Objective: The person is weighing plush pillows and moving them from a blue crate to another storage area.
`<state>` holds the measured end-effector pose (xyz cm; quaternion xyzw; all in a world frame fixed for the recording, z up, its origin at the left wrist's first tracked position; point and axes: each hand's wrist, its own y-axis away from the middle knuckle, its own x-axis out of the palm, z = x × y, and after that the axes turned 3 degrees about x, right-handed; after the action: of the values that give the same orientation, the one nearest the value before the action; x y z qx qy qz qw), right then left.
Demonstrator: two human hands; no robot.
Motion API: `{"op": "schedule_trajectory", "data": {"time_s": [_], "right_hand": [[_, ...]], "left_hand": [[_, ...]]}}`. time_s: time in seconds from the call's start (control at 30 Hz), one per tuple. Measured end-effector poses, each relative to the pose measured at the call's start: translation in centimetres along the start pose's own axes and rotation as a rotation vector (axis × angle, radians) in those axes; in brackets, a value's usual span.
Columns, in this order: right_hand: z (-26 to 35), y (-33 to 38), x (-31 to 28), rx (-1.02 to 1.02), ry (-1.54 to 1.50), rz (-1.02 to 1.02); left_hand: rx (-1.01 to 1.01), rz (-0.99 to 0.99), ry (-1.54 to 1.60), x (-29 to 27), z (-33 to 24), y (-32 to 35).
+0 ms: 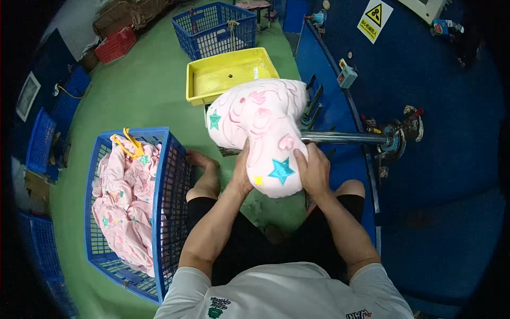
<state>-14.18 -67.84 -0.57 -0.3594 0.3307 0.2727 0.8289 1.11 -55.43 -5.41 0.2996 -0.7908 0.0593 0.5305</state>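
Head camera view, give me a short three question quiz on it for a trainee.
1. True or false: both hands grip the pink stuffed toy.
2. What fills the blue basket at the person's left: A pink fabric covers, B metal rods, C bottles?
3. What colour is the tray lying beyond the toy?

Key:
1. True: left hand and right hand both hold its near end.
2. A.
3. Yellow.
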Motion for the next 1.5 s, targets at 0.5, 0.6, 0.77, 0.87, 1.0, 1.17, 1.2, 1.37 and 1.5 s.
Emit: {"op": "schedule_trajectory", "data": {"time_s": [0.5,0.6,0.77,0.87,1.0,1.17,1.2,1.37,1.5], "right_hand": [[-4.9,1.2,-3.1,-0.041,0.080,-0.030],[-3.9,1.3,-2.0,-0.075,0.046,-0.079],[-2.4,1.2,0.2,-0.102,-0.017,-0.138],[-1.9,0.8,1.2,-0.089,-0.043,-0.152],[-1.3,0.1,1.8,0.002,-0.145,-0.132],[0.6,-0.5,0.5,0.122,-0.090,0.072],[0.6,-0.8,0.3,0.118,-0.086,0.071],[0.4,-1.3,-0.3,0.100,0.045,0.140],[0.5,-1.6,-0.2,-0.102,0.046,0.096]], "left_hand": [[0.019,-0.199,-0.329,2.1,5.3,8.9],[0.052,-0.216,-0.321,3.2,5.6,10.6],[0.146,-0.202,-0.162,2.5,4.4,9.1],[0.226,-0.255,-0.224,3.0,2.4,6.9],[0.282,-0.205,-0.327,2.0,-0.3,2.8],[0.363,-0.280,-0.691,5.7,-5.7,-1.2],[0.382,-0.217,-0.767,5.9,-6.5,-2.4],[0.521,-0.009,-1.117,8.6,-8.4,-3.8],[0.607,-0.126,-1.163,7.1,-8.8,-2.0]]}}
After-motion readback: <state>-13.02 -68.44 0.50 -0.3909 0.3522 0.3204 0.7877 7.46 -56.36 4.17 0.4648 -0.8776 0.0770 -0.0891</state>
